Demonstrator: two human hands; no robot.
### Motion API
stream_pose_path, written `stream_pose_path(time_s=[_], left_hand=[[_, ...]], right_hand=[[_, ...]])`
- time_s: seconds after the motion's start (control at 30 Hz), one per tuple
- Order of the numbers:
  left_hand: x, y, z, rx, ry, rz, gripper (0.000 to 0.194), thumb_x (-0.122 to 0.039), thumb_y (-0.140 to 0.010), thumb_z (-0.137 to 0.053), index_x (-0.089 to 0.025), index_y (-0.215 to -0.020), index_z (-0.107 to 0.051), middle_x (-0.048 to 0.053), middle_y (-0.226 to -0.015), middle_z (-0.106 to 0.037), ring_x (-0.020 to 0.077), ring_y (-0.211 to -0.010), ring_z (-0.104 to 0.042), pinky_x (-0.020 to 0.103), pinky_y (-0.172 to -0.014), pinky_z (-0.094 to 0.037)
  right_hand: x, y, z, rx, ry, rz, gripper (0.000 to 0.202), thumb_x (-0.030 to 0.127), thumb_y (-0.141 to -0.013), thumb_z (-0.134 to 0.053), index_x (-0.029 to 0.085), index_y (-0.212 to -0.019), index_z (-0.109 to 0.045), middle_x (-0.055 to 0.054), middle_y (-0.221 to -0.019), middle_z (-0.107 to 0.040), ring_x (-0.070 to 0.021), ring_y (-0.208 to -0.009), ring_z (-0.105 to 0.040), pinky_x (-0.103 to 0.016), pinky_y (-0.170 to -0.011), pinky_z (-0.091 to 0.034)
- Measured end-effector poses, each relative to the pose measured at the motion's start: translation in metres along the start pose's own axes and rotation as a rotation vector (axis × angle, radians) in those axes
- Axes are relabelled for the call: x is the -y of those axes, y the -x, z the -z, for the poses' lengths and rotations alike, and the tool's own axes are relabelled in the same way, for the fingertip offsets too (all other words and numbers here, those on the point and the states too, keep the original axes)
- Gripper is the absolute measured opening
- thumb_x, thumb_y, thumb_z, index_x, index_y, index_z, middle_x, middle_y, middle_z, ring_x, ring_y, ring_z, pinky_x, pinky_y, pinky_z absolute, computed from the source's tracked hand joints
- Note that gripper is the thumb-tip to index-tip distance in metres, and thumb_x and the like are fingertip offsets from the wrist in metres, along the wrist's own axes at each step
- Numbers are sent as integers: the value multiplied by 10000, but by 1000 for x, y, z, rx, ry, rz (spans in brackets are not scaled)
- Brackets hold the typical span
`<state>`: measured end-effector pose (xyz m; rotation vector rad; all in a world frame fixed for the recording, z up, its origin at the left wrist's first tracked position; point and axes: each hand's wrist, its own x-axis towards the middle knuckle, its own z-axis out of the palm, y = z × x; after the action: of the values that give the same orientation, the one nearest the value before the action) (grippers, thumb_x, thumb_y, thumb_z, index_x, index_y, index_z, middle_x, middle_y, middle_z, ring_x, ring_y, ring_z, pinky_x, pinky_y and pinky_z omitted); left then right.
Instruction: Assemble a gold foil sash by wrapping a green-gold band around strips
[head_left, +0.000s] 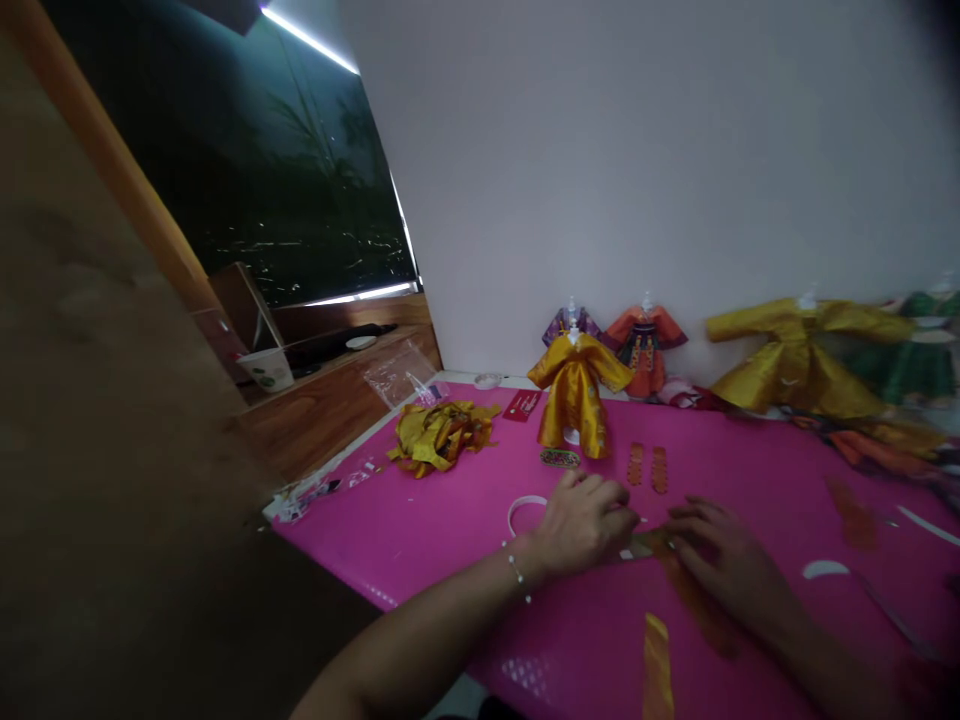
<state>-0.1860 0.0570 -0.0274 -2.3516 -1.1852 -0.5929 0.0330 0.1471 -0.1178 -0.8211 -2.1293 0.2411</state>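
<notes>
My left hand, with a thin bracelet at the wrist, is over the pink table, its fingers curled; what they hold, if anything, is hidden. Just to its right lies a small strip of golden-brown fabric. My right hand rests its fingertips on this strip, fingers apart and slightly blurred. An orange strip runs beneath that hand. Nearer the front edge lies a shiny gold strip. Two orange patterned pieces lie beyond my hands, and a white ring-shaped band is partly behind my left hand.
A small gold gown stands at the back, with more miniature garments along the wall. A heap of gold scraps lies at the left. Scissors and a white curved piece lie at the right.
</notes>
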Motion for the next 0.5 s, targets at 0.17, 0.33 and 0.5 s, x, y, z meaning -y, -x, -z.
stream_pose_path(time_s=[0.17, 0.33, 0.5], left_hand=[[43, 24, 36, 86, -91, 142, 175, -281, -940, -505, -236, -934, -674, 36, -974, -680, 166, -847, -591, 374, -800, -352], [132, 72, 91, 207, -202, 470, 121, -273, -904, -585, -201, -929, -679, 58, -986, -675, 207, -929, -614, 441, -909, -422], [194, 121, 140, 235, -285, 984, 311, -315, -924, -581, -164, -1196, -575, 93, -1207, -607, 230, -1008, -627, 440, -845, -538]], right_hand=[[-6, 1, -2, -2, 2, -20, 242, 353, -806, -529, 240, -796, -743, -98, -936, -725, -341, -1045, -602, -553, -879, -499], [-11, 3, -4, -4, 7, -17, 236, 344, -805, -531, 241, -793, -743, -96, -942, -728, -344, -1048, -596, -557, -884, -495], [-10, 4, -4, -5, -2, -40, 238, 351, -799, -533, 234, -779, -739, -101, -935, -728, -345, -1034, -601, -562, -881, -496]])
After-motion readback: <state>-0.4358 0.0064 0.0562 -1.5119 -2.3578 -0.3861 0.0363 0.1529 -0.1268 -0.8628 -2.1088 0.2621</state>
